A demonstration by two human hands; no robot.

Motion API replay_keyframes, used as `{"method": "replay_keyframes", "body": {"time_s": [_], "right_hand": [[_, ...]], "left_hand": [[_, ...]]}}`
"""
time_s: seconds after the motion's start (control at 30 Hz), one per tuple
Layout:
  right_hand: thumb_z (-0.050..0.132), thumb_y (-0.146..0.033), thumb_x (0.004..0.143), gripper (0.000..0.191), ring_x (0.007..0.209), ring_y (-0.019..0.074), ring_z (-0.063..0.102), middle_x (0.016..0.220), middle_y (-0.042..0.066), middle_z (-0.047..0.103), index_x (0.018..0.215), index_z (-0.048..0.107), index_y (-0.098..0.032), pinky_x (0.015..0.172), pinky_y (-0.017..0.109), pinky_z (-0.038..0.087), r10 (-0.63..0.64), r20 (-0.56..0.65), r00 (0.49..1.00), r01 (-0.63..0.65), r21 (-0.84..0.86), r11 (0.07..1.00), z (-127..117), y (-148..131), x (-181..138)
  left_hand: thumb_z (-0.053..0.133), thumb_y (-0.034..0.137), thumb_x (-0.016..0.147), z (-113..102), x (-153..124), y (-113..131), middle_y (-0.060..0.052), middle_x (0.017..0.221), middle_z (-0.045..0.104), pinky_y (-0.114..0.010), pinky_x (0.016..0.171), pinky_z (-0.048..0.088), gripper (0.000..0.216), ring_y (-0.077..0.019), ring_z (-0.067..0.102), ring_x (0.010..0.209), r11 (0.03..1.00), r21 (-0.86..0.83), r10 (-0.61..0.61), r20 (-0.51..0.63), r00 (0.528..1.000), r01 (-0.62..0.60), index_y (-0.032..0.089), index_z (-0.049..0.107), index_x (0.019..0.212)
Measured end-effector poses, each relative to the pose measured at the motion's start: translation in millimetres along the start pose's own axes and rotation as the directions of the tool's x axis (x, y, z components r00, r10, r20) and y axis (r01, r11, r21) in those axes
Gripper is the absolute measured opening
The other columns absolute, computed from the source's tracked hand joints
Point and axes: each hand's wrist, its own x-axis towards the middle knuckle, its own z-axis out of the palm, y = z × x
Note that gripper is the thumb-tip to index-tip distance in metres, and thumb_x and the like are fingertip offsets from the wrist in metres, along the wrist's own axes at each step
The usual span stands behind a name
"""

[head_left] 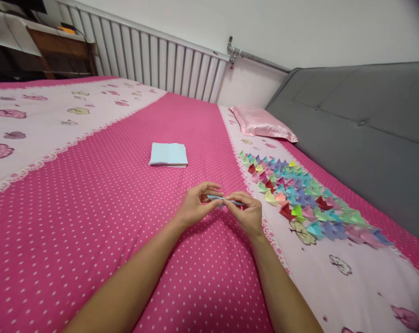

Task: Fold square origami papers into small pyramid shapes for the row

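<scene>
Pink dotted bed sheet (pixel 91 208) under me, light-blue paper stack (pixel 168 154) ahead, coloured folded papers (pixel 299 199) rowed to my right, pink pillow (pixel 263 123), grey headboard (pixel 368 138), white radiator (pixel 154 60).

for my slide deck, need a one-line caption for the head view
Left hand and right hand pinch a blue paper over a pink bedsheet, beside rows of colourful folded pieces.

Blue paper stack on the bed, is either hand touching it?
No, the left hand and right hand pinch a folded paper, apart from the stack.
</scene>
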Motion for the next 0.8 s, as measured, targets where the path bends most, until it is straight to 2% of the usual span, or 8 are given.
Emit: {"method": "replay_keyframes", "body": {"time_s": [0.17,0.43,0.57,0.67,0.8], "right_hand": [[0.066,-0.023,0.071,0.005,0.065,0.0136,0.058,0.072,0.003,0.062,0.072,0.068,-0.019,0.055,0.024,0.046,-0.003,0.014,1.0,0.003,-0.003,1.0,-1.0,-0.3,0.0],[0.065,-0.022,0.07,0.005,0.062,0.0133,0.057,0.071,0.002,0.06,0.068,0.067,-0.018,0.052,0.023,0.043,0.03,0.037,0.999,-0.03,-0.007,1.0,-1.1,-4.0,-0.7],[0.065,-0.022,0.068,0.005,0.06,0.0124,0.055,0.068,0.001,0.061,0.066,0.066,-0.017,0.053,0.023,0.042,0.086,0.019,0.996,-0.087,0.025,0.996,-1.3,-1.2,-0.2],[0.066,-0.025,0.067,0.008,0.054,0.011,0.054,0.062,-0.001,0.06,0.067,0.066,-0.017,0.052,0.023,0.042,0.207,0.001,0.978,-0.205,0.142,0.968,-0.8,3.2,0.2],[0.069,-0.028,0.064,0.013,0.049,0.0107,0.054,0.057,-0.003,0.059,0.066,0.065,-0.016,0.051,0.024,0.044,0.329,0.001,0.944,-0.313,0.317,0.895,0.2,5.7,0.4]], "left_hand": [[0.062,0.03,0.073,-3.6,1.5,6.1,-0.008,0.077,0.07,-0.026,0.063,0.05,0.018,-0.0154,0.064,0.069,0.982,0.181,0.045,0.01,0.999,-0.046,0.013,0.069,0.078],[0.06,0.03,0.076,-5.5,-0.7,4.6,-0.005,0.071,0.07,-0.023,0.061,0.046,0.017,-0.0135,0.063,0.065,0.937,0.32,0.129,0.046,0.991,-0.137,0.017,0.071,0.075],[0.056,0.031,0.079,-5.4,-0.7,1.5,-0.005,0.076,0.071,-0.023,0.062,0.046,0.02,-0.0138,0.063,0.067,0.932,0.344,0.094,0.063,0.994,-0.11,0.018,0.071,0.077],[0.057,0.031,0.078,-4.8,0.0,0.2,-0.006,0.078,0.071,-0.025,0.063,0.047,0.021,-0.0147,0.063,0.069,0.957,0.288,0.028,0.024,0.999,-0.033,0.016,0.069,0.085],[0.063,0.03,0.072,-3.5,1.0,-0.1,-0.006,0.074,0.068,-0.025,0.061,0.048,0.021,-0.0144,0.063,0.066,0.995,0.083,-0.049,-0.053,0.997,0.053,0.013,0.063,0.083]]}}
